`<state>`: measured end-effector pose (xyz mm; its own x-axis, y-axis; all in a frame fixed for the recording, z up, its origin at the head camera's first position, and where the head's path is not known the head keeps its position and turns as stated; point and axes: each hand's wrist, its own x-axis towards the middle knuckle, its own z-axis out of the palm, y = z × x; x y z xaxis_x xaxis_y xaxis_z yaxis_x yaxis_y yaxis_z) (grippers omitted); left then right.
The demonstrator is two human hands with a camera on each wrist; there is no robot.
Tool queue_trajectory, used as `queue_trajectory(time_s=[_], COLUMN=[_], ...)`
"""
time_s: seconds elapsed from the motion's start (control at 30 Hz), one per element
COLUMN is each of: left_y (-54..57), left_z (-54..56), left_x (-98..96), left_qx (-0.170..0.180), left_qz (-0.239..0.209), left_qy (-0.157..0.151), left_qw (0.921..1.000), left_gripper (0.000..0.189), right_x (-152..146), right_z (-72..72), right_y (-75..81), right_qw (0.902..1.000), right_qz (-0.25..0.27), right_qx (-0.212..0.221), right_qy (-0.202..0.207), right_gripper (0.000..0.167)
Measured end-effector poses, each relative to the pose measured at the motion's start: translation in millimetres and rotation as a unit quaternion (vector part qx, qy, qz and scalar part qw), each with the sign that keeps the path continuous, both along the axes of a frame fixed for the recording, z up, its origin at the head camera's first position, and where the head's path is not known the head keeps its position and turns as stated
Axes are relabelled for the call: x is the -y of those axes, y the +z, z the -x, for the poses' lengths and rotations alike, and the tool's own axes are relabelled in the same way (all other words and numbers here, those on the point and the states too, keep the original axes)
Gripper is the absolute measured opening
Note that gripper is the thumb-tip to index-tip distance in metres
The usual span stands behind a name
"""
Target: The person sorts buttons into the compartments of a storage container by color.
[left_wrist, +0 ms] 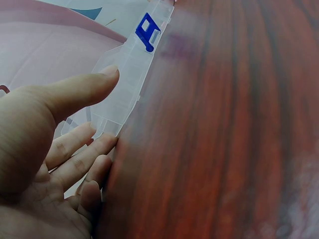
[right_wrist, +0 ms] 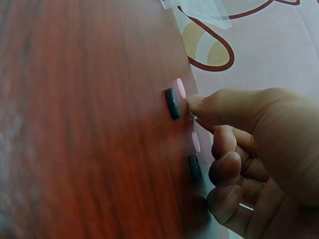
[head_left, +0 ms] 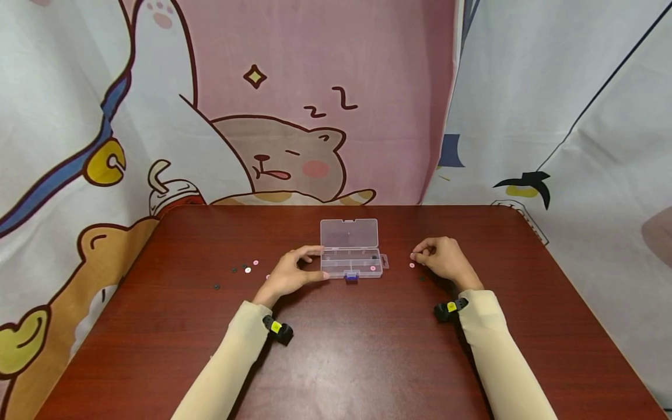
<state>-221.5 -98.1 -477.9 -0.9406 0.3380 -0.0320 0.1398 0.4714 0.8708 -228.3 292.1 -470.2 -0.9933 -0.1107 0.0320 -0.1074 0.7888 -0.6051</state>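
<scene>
A clear plastic compartment box [head_left: 338, 272] stands on the table with its lid [head_left: 349, 233] raised and a blue latch [head_left: 352, 280] at its front. My left hand [head_left: 287, 274] holds the box's left end, thumb at the front corner and fingers farther back. Inside the right part lie a pink button [head_left: 373, 268] and a dark one. To the box's right, my right hand [head_left: 445, 259] pinches thumb and index together low over the table; a small pale edge, seemingly a white button, shows at the tips, mostly hidden. Near them lie pink buttons [right_wrist: 181, 88] and dark buttons [right_wrist: 172, 103].
Left of my left hand several loose buttons are scattered, among them a white button [head_left: 248, 270], a pink button [head_left: 255, 262] and a dark button [head_left: 216, 286]. The brown table [head_left: 336, 361] ends at the back against a printed curtain [head_left: 399, 105].
</scene>
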Motion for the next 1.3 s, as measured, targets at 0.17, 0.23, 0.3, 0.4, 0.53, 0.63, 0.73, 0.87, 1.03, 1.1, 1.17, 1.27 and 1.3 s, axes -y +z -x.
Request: queue_trajectory(time_s=[0.17, 0.23, 0.3, 0.4, 0.53, 0.63, 0.73, 0.87, 1.03, 1.1, 1.17, 1.27, 1.3], left_y=[-0.3, -0.4, -0.4, -0.2, -0.4, -1.4, -1.5, -0.4, 0.0, 0.1, 0.0, -0.1, -0.2], left_z=[-0.1, -0.2, -0.5, -0.8, -0.9, -0.6, -0.6, -1.4, -1.3, -1.1, -0.8, -0.5, -0.5], left_x=[0.3, 0.4, 0.4, 0.3, 0.2, 0.3, 0.4, 0.4, 0.3, 0.3, 0.2, 0.3, 0.3], left_qx=[0.001, 0.001, 0.002, 0.003, 0.005, 0.006, 0.006, 0.007, 0.006, 0.004, 0.003, 0.003, 0.003], left_qz=[-0.002, -0.001, 0.0, -0.001, -0.002, -0.002, -0.003, -0.002, -0.002, -0.003, -0.004, -0.003, -0.002], left_qy=[0.003, 0.003, 0.003, 0.002, 0.001, 0.001, 0.002, 0.003, 0.003, 0.002, 0.001, 0.001, 0.0], left_qw=[1.0, 1.0, 1.0, 1.0, 1.0, 1.0, 1.0, 1.0, 1.0, 1.0, 1.0, 1.0, 1.0], left_gripper=[0.065, 0.065, 0.064, 0.065, 0.065, 0.066, 0.066, 0.066, 0.065, 0.065, 0.065, 0.065, 0.065], right_x=[1.0, 1.5, 1.7, 2.4, 4.3, 6.6, 9.8, 14.2, 19.7, 22.8, 26.4, 31.9, 33.9], right_z=[0.1, 0.2, 0.1, -0.2, -0.2, -0.4, -0.6, -1.1, -1.0, -1.0, -1.3, -2.2, -2.7], right_y=[0.2, 0.5, 1.2, 2.7, 3.7, 3.2, 3.6, 5.5, 5.4, 5.2, 5.7, 6.6, 7.2], right_qw=[1.0, 0.9999, 0.9999, 0.9998, 0.9996, 0.9994, 0.9991, 0.9985, 0.9978, 0.9975, 0.9971, 0.9963, 0.996], right_qz=[0.003, 0.007, 0.011, 0.017, 0.022, 0.027, 0.033, 0.042, 0.052, 0.057, 0.063, 0.076, 0.08], right_qx=[-0.004, -0.005, -0.005, -0.005, -0.009, -0.015, -0.023, -0.032, -0.042, -0.043, -0.042, -0.039, -0.039], right_qy=[-0.007, -0.011, -0.01, -0.013, -0.013, -0.013, -0.012, -0.01, -0.005, -0.004, -0.001, 0.001, 0.002], right_gripper=[0.008, 0.009, 0.01, 0.012, 0.015, 0.014, 0.013, 0.013, 0.014, 0.013, 0.012, 0.011, 0.01])
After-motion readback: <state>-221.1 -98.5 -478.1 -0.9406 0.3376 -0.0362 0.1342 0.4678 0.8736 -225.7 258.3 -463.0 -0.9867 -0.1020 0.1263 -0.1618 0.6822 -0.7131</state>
